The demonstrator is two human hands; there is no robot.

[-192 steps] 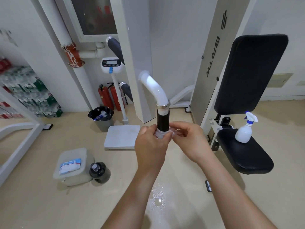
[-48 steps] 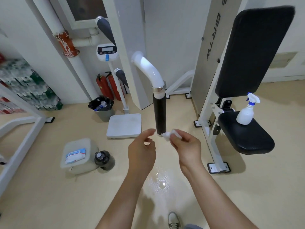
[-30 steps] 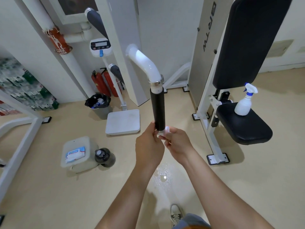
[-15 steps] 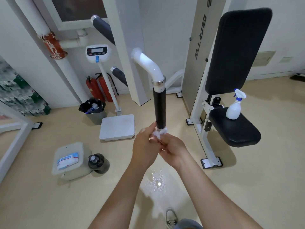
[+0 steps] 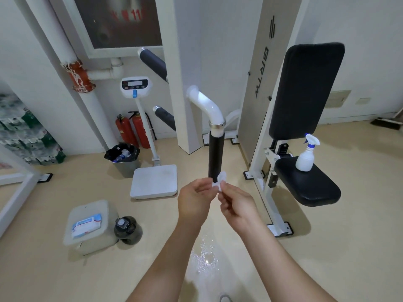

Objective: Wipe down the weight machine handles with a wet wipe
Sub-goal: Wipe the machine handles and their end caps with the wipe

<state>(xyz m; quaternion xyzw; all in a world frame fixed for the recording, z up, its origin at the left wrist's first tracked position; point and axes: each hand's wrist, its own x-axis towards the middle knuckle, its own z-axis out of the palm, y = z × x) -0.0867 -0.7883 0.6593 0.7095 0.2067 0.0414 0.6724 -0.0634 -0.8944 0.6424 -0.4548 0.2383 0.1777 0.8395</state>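
I have both hands together just under the hanging black grip (image 5: 216,158). My left hand (image 5: 194,199) and right hand (image 5: 236,203) each pinch the small, bunched wet wipe (image 5: 220,182) between thumb and fingertips, with nothing else in either. The wipe sits at the bottom tip of the grip; I cannot tell whether it touches it.

My reading is that I am at the low end of this handle, either working the end cap or refolding the wipe. The grip shows no sheen or streak, so I cannot say how much of it is done. The upper dark grip (image 5: 153,64) and the lower dark grip (image 5: 166,118), back by the white column, are well apart from my hands and probably remain to be wiped.

The floor (image 5: 349,247) is pale, with a glistening wet patch (image 5: 205,256) below my arms. A spray bottle (image 5: 306,155) stands on the black seat pad (image 5: 309,188). To the left are a weighing scale (image 5: 154,182), a lined bin (image 5: 123,159), two fire extinguishers (image 5: 130,129), and a wipes pack (image 5: 86,224) on a lidded tub (image 5: 91,240) beside a dark bottle (image 5: 127,228).
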